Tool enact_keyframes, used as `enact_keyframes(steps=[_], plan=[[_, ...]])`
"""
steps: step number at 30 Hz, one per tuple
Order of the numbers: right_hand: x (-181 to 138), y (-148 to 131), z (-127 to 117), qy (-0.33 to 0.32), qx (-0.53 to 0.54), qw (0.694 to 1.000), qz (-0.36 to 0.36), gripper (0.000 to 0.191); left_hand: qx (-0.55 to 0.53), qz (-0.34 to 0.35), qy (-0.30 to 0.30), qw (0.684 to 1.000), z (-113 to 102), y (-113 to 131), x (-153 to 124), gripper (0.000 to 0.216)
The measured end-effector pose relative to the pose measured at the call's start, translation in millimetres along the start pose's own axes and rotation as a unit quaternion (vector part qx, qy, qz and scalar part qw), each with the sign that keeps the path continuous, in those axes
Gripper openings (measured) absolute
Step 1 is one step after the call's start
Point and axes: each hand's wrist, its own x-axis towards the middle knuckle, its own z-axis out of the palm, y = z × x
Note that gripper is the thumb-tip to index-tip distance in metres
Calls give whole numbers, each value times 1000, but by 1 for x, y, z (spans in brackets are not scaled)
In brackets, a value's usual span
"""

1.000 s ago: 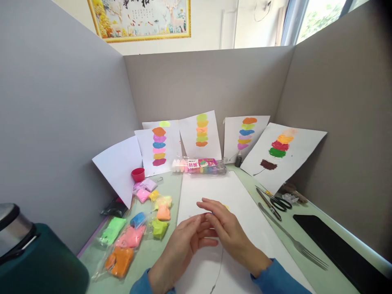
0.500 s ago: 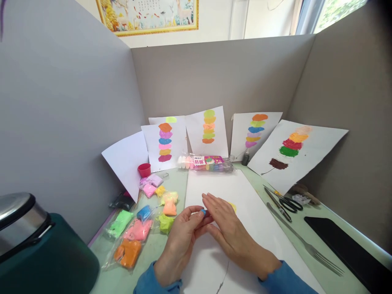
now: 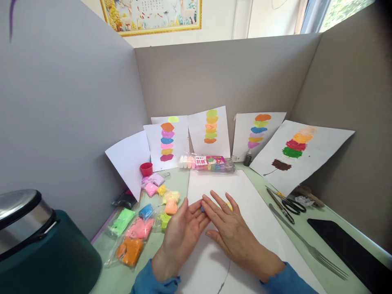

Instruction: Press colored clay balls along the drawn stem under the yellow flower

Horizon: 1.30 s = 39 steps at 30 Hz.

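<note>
My left hand (image 3: 183, 236) is palm up above the white paper (image 3: 214, 183), fingers stretched out. On its fingers lies a small bit of blue clay (image 3: 202, 209), mostly hidden. My right hand (image 3: 230, 230) is palm down, fingers outstretched and spread, with its fingertips over the blue clay and the left fingers. Behind the right fingers a yellow patch (image 3: 229, 206) shows on the paper, partly covered. A dark drawn line (image 3: 225, 277) runs on the paper below the hands. Left of the hands lie bags of coloured clay, among them blue clay (image 3: 146, 211) and orange clay (image 3: 130, 250).
A dark green kettle-like vessel (image 3: 45, 253) stands front left. To the right lie a fork (image 3: 318, 255), scissors (image 3: 294, 205), a pen-like tool (image 3: 280, 206) and a black flat object (image 3: 346, 249). Painted sheets (image 3: 211, 147) and a clay pack (image 3: 211, 163) stand behind, before grey panels (image 3: 220, 77).
The left fingers, which were curled with the thumb at the blue clay, have straightened into an open palm. The right fingers have spread and now cover most of the clay.
</note>
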Motion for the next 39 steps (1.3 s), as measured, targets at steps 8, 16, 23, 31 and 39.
enact_keyframes(steps=[8,16,23,31,39], plan=[[1,3,-1,2,5,1000,-5,56,16,-17,-28,999,-1,1,1,48],[2,1,-3,-9,13,999,-32,55,-10,-16,-39,999,-2,1,-1,47],[-2,13,-7,15,3,999,29,57,7,-3,7,1000,-5,1,2,32],[2,-5,-5,-39,36,997,-62,58,-20,15,3,1000,-3,7,-1,48],[1,-1,-7,-31,23,998,-43,56,-26,14,5,1000,0,5,-1,59]])
